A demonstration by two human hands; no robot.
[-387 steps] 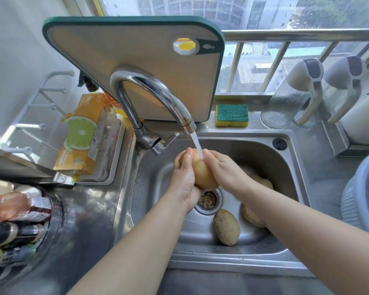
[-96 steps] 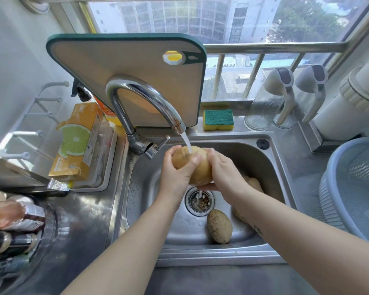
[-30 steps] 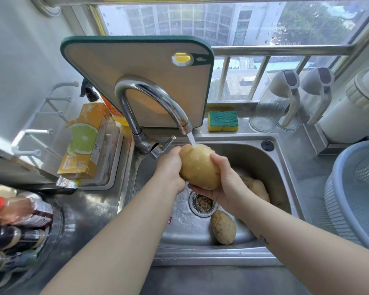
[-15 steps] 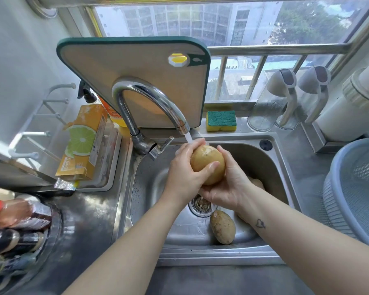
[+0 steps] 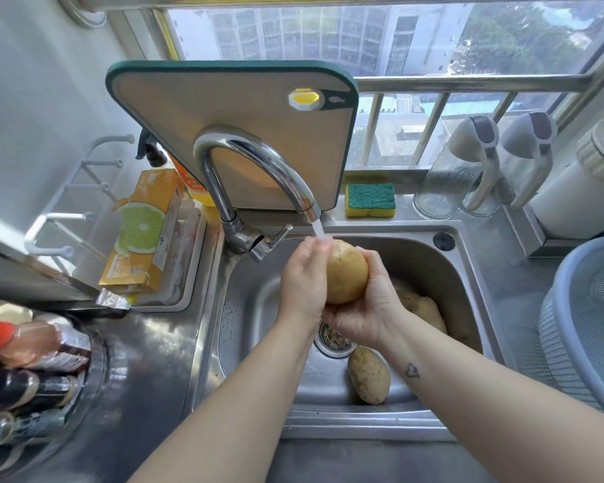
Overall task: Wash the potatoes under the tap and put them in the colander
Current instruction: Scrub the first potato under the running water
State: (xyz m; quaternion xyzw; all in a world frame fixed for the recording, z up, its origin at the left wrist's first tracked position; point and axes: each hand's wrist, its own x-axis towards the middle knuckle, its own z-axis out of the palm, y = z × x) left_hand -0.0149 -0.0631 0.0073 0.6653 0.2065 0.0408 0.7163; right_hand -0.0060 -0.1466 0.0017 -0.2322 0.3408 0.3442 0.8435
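A large wet potato [image 5: 347, 271] is held over the steel sink [image 5: 244, 308], just under the running tap [image 5: 258, 169]. My right hand [image 5: 367, 305] cups it from below with fingers curled round its right side. My left hand [image 5: 302, 273] lies against its left side, fingertips up in the water stream. A second potato [image 5: 369, 374] lies in the sink bottom near the drain. More potatoes [image 5: 422, 308] sit at the sink's right, partly hidden by my right forearm. The blue-grey colander [image 5: 572, 308] stands on the counter at the far right.
A cutting board [image 5: 241, 116] leans behind the tap. A green-yellow sponge [image 5: 370, 199] lies on the sill beside two clear jugs [image 5: 468, 169]. An orange box [image 5: 143, 235] sits in a tray at left, and bottles [image 5: 25, 360] stand at the lower left.
The potato has been turned in my hands under the stream. My left hand shifted from over its front to its left side, fingertips now in the water.
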